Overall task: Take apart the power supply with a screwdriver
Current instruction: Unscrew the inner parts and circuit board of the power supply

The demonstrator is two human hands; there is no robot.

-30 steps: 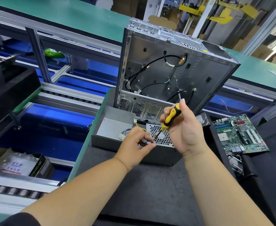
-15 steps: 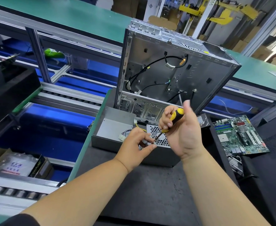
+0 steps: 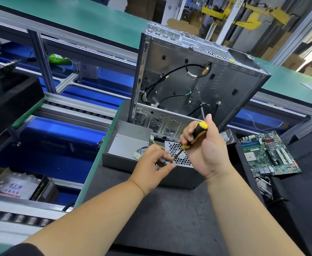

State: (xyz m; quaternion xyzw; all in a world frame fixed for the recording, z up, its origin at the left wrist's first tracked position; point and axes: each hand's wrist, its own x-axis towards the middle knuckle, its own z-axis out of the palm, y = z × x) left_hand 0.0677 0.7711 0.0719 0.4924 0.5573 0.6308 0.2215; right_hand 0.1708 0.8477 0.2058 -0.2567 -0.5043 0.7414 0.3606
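1. My right hand [image 3: 205,152] gripped the yellow-and-black screwdriver [image 3: 194,137] by its handle.
2. My left hand [image 3: 151,163] pinched near its tip.
3. Under both sat the power supply [image 3: 129,146], its honeycomb grille [image 3: 179,156] just beyond my fingertips.
4. Behind stood the computer case [image 3: 188,85].

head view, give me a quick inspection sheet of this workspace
surface: dark mat, bare in front of the work
job's things: power supply lies on the mat, mesh grille up; screwdriver tip at the grille's near corner
clutter: open computer case behind; motherboard at the right
grippers: right hand grips the screwdriver handle; left hand fingers pinch at the tip
cables: wire bundle with white connector on the supply; black cables inside the case
surroundings: roller conveyor and blue bins at the left
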